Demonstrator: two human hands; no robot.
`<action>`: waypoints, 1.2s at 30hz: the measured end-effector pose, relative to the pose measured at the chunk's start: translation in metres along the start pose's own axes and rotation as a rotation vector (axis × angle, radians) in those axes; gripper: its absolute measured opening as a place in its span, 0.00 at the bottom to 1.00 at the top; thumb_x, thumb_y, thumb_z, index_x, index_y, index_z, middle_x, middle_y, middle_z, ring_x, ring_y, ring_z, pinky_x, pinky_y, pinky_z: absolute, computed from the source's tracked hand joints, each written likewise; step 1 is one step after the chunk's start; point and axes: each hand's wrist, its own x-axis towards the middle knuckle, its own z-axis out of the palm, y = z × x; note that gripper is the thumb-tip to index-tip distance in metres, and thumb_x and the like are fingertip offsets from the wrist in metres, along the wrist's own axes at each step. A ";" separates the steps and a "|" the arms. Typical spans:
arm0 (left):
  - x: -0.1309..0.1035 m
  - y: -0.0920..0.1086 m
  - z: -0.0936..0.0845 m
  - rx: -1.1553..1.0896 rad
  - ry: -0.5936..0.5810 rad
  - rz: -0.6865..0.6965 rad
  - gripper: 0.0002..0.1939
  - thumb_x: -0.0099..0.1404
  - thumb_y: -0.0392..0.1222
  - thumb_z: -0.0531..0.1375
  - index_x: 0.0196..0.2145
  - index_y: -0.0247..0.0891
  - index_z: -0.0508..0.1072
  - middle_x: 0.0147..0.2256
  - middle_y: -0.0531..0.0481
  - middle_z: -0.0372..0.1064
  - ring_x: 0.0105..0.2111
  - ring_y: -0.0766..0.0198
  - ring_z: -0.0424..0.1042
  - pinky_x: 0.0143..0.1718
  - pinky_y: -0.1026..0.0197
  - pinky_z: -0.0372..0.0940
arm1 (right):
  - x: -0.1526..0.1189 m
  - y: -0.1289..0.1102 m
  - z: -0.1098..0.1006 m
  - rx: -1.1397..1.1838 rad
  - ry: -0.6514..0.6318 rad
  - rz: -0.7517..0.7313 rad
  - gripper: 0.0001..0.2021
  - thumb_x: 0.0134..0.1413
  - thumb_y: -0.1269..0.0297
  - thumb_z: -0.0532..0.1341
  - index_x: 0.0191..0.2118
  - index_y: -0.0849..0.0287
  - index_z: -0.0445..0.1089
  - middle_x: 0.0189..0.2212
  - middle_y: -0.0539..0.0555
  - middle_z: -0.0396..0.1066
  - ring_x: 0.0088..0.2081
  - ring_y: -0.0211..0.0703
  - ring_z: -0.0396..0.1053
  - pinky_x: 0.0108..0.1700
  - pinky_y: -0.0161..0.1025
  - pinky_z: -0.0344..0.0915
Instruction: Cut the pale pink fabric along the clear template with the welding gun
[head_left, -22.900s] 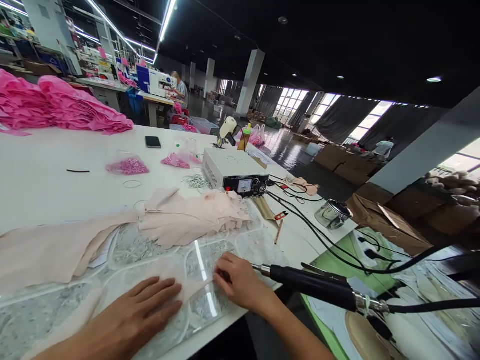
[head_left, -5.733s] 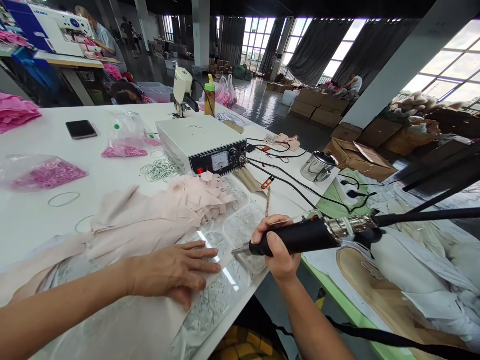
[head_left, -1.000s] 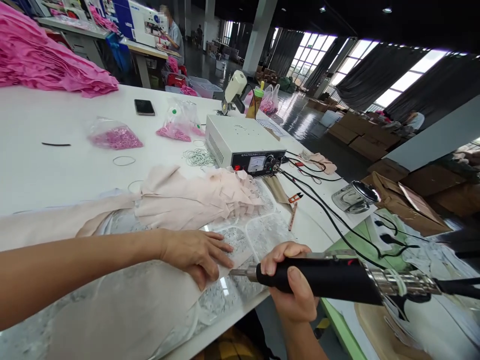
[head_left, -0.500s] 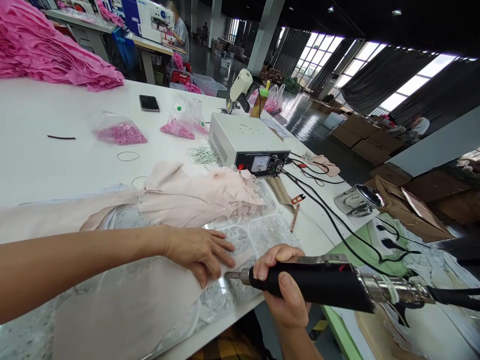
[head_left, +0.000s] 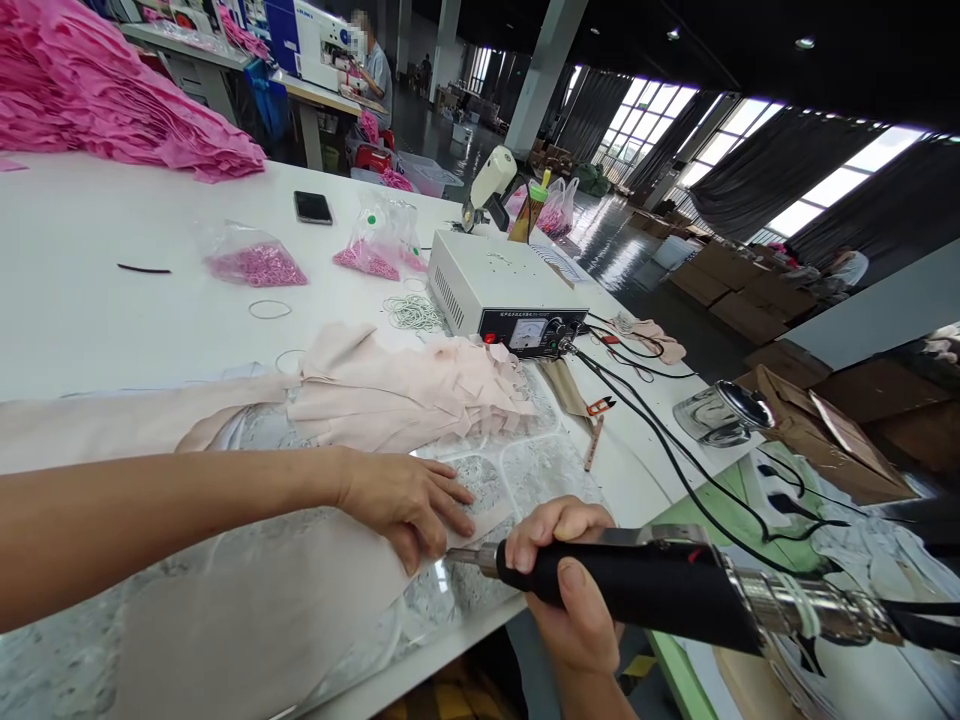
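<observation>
My left hand lies with fingers spread and palm down on a flat pale pink fabric piece. My right hand is wrapped round the black handle of an ultrasonic welding gun. Its thin metal tip points left and meets the fabric's edge beside my left thumb; whether it presses down I cannot tell. A grey-and-white marbled pad lies under the fabric. Just beyond my left hand is a loose heap of pale pink fabric pieces.
A white control box feeds black cables along the right. Behind are bags of pink bits, a phone and rubber bands. A glass jar stands near the right edge. Pink cloth is piled far left.
The whole view has shifted slightly, so things appear a little farther right. The gun's rear end sits slightly lower. Both hands keep nearly the same place and hold.
</observation>
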 end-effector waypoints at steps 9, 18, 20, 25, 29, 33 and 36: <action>0.001 -0.004 0.004 0.078 0.024 0.035 0.05 0.64 0.47 0.69 0.36 0.47 0.80 0.57 0.51 0.72 0.63 0.52 0.64 0.68 0.57 0.45 | -0.006 0.004 0.004 0.000 -0.049 0.002 0.05 0.61 0.59 0.60 0.40 0.52 0.65 0.31 0.48 0.64 0.25 0.36 0.66 0.27 0.36 0.69; 0.002 0.004 0.000 0.094 0.007 -0.013 0.10 0.57 0.38 0.74 0.35 0.49 0.80 0.57 0.56 0.72 0.63 0.54 0.64 0.68 0.57 0.47 | -0.007 0.002 0.004 0.013 -0.079 0.024 0.05 0.62 0.59 0.60 0.39 0.52 0.65 0.31 0.47 0.63 0.25 0.35 0.67 0.28 0.36 0.69; 0.003 0.005 0.000 0.093 -0.003 -0.030 0.12 0.55 0.37 0.74 0.35 0.50 0.81 0.58 0.57 0.71 0.63 0.54 0.64 0.68 0.58 0.46 | -0.009 0.001 0.006 0.039 -0.078 0.028 0.05 0.62 0.59 0.60 0.40 0.52 0.65 0.31 0.47 0.62 0.25 0.34 0.66 0.28 0.36 0.69; 0.004 0.006 0.000 0.083 -0.022 -0.063 0.11 0.56 0.37 0.74 0.34 0.52 0.81 0.58 0.60 0.70 0.64 0.56 0.63 0.68 0.57 0.46 | -0.011 0.002 0.011 0.062 -0.082 0.038 0.05 0.62 0.58 0.60 0.41 0.51 0.66 0.31 0.47 0.63 0.24 0.33 0.66 0.28 0.35 0.68; 0.004 0.008 -0.001 0.085 -0.025 -0.067 0.10 0.55 0.37 0.74 0.33 0.52 0.81 0.58 0.59 0.71 0.63 0.56 0.63 0.69 0.57 0.46 | -0.011 0.003 0.012 0.060 -0.080 0.051 0.05 0.62 0.58 0.60 0.40 0.51 0.66 0.31 0.47 0.64 0.24 0.34 0.66 0.27 0.35 0.68; 0.005 0.010 -0.002 0.090 -0.008 -0.064 0.10 0.57 0.38 0.73 0.34 0.53 0.81 0.57 0.60 0.71 0.63 0.56 0.64 0.68 0.57 0.47 | -0.011 0.005 0.011 0.063 -0.090 0.052 0.05 0.62 0.58 0.60 0.41 0.51 0.65 0.32 0.47 0.64 0.24 0.34 0.67 0.28 0.35 0.68; 0.005 0.010 -0.002 0.094 0.011 -0.052 0.11 0.56 0.37 0.74 0.33 0.53 0.81 0.56 0.59 0.72 0.62 0.56 0.65 0.68 0.57 0.49 | -0.012 0.006 0.009 0.065 -0.092 0.065 0.06 0.63 0.58 0.60 0.41 0.51 0.65 0.32 0.46 0.64 0.25 0.34 0.67 0.28 0.36 0.68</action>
